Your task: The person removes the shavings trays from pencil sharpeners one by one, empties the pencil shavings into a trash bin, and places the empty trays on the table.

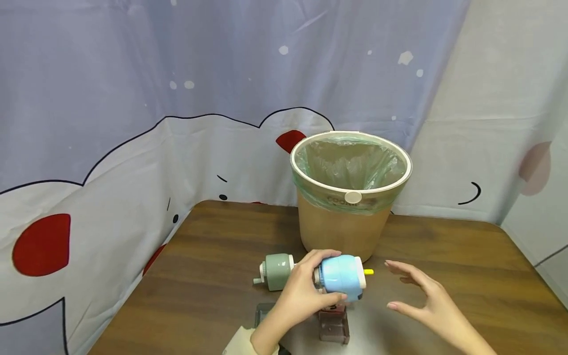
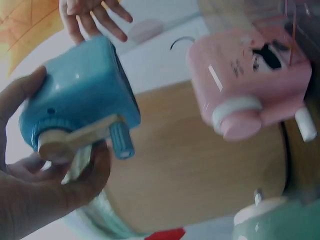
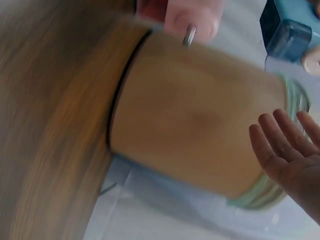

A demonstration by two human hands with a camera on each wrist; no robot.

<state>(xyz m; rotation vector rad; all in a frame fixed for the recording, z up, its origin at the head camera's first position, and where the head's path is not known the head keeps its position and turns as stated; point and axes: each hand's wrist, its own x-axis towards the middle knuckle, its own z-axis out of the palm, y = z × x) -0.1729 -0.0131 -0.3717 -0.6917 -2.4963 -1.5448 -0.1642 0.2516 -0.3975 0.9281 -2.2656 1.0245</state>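
My left hand (image 1: 306,288) grips a light-blue crank pencil sharpener (image 1: 340,277) above the table, thumb on the near side and fingers over the top. A small yellow tip (image 1: 369,271) sticks out at its right end; I cannot tell what it is. The left wrist view shows its cream crank arm (image 2: 90,135) and blue knob. To the right, my right hand (image 1: 426,301) hovers with fingers spread, apart from the sharpener and holding nothing. A pink sharpener (image 2: 250,75) stands close by, mostly hidden by the blue one in the head view. A green sharpener (image 1: 278,272) is left of the hand.
Behind the hands stands a tan trash bin (image 1: 341,231) lined with a thin green bag. A see-through dark tray (image 1: 334,330) lies at the near side of the wooden table (image 1: 213,261), and another greyish tray (image 1: 263,310) is partly behind my left wrist. A printed curtain (image 1: 222,59) hangs behind.
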